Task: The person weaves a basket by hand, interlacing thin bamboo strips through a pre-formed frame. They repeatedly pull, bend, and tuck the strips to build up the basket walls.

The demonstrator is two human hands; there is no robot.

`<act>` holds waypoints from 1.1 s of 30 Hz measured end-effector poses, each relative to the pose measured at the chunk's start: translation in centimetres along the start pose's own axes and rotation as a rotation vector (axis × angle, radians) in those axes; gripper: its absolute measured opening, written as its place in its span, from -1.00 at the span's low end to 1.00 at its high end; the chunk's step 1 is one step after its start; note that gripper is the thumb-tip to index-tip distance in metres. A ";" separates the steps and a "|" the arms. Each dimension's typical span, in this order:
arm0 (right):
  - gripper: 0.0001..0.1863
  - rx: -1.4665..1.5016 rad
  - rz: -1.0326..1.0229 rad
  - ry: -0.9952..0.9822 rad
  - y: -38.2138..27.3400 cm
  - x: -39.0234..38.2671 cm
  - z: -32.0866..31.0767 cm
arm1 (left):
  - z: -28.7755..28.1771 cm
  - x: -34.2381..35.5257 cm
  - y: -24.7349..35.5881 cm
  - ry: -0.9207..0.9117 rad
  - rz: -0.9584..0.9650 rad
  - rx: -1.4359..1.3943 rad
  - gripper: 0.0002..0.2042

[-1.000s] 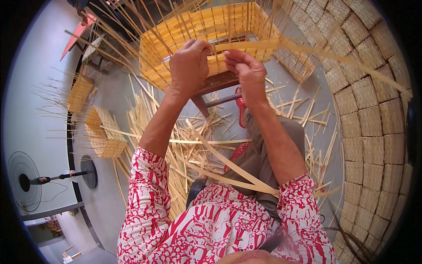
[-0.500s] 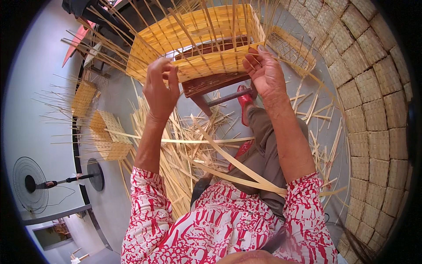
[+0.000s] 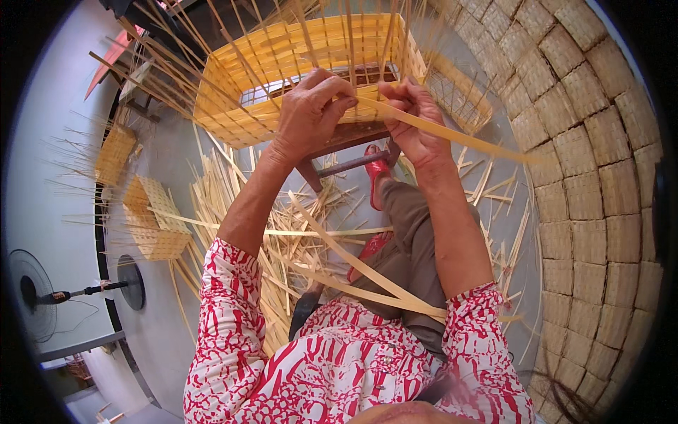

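Note:
A yellow rectangular basket (image 3: 221,117) of woven strips rests on a reddish-brown stool (image 3: 353,133), with upright stakes (image 3: 350,46) rising from its walls. At the near wall my left hand (image 3: 311,116) is closed, thumb and fingertips pinching the end of a pale yellow flat strip (image 3: 480,143). My right hand (image 3: 418,126) has its fingers curled at the wall's right part, the same strip lying across them. From there the strip's tail runs out to the right. Part of the near wall is hidden behind both hands.
Loose strips (image 3: 233,205) litter the floor below, and several lie across my lap. Smaller woven baskets (image 3: 152,215) with long stakes sit at the left, near a standing fan (image 3: 35,293). Another woven piece (image 3: 466,92) lies beyond the right hand. Stacked woven blocks (image 3: 590,205) line the right side.
My left hand has moved right along the near wall, toward my right hand, and closed on the strip. The strip's tail now swings out at the right, across my right hand.

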State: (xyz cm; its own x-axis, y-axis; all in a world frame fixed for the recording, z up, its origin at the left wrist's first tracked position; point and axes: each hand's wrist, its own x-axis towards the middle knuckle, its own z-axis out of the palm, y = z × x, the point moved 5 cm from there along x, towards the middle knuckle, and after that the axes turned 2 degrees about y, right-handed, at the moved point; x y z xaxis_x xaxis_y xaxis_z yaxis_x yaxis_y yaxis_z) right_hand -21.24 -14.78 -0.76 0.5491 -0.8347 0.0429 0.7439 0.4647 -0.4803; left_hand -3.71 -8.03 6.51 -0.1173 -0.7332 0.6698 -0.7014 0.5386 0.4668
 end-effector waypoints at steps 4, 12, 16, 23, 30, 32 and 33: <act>-0.56 -0.642 -0.229 -0.046 0.7 0.1 6.3 | -0.7 0.1 -0.6 -0.031 -0.008 -0.024 -0.89; -0.79 -1.052 -0.482 0.087 0.0 0.0 5.2 | -0.4 0.6 -1.4 -0.056 -0.057 -0.068 -0.86; -0.84 -0.136 -0.231 0.372 1.5 -1.4 2.8 | 0.7 0.8 -1.8 0.077 -0.150 -0.090 -0.86; -0.74 -0.674 -0.400 0.226 3.0 -3.5 6.8 | 2.1 0.3 -0.5 0.195 -0.122 0.303 -0.82; -0.71 -0.055 -0.123 0.658 -1.2 -2.3 -4.6 | 0.5 -2.1 2.8 0.376 0.053 0.091 -0.74; -0.72 0.043 -0.175 0.676 -3.1 -1.2 -5.8 | 2.4 -0.3 4.6 0.278 0.248 0.141 -0.75; -0.72 0.072 -0.211 0.661 -4.3 -0.7 -5.9 | 3.7 0.8 4.6 0.212 0.171 0.159 -0.74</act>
State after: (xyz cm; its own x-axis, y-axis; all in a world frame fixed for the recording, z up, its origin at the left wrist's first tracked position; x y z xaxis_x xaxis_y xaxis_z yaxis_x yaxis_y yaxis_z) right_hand -27.08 -17.95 -3.87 0.0604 -0.9035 -0.4243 0.8451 0.2725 -0.4600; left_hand -9.59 -7.68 7.05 -0.1054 -0.5258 0.8441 -0.7872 0.5627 0.2522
